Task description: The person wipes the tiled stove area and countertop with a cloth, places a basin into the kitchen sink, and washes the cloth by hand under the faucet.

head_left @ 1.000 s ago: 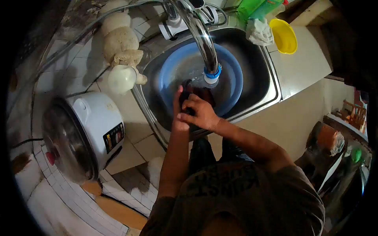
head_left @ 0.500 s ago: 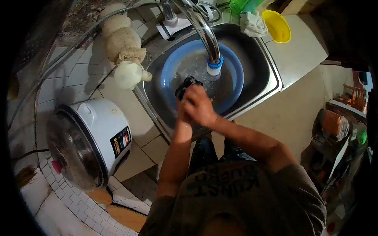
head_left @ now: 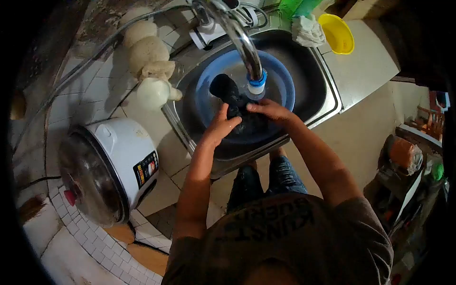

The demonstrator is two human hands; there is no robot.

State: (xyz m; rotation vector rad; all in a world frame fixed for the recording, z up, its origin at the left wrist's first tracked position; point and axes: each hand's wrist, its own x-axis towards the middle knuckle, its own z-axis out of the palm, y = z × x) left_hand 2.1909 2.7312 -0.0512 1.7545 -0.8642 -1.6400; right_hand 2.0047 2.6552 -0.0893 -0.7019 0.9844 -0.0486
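A wet black cloth (head_left: pixel 224 88), shaped like a sock, is spread over the blue basin (head_left: pixel 207 71) in the steel sink. My left hand (head_left: pixel 222 127) holds its left side, with the thumb and fingers around the fabric. From the right, my right hand (head_left: pixel 270 110) grips the cloth's other side just below the faucet nozzle (head_left: pixel 257 85); its fingertips are partly hidden in the dark fabric. Under the cloth, the water in the basin is mostly covered.
Curving over the basin is a chrome faucet (head_left: pixel 244 47). A rice cooker (head_left: pixel 118 142) stands on the left counter, near a pale round-bodied container (head_left: pixel 154 92). A white rag (head_left: pixel 308 31) and a yellow bowl (head_left: pixel 338 34) sit at the sink's right back.
My hands were clasped together around the bunched black cloth. Now they are apart, and the cloth is opened out between them, lower in the basin under the nozzle.
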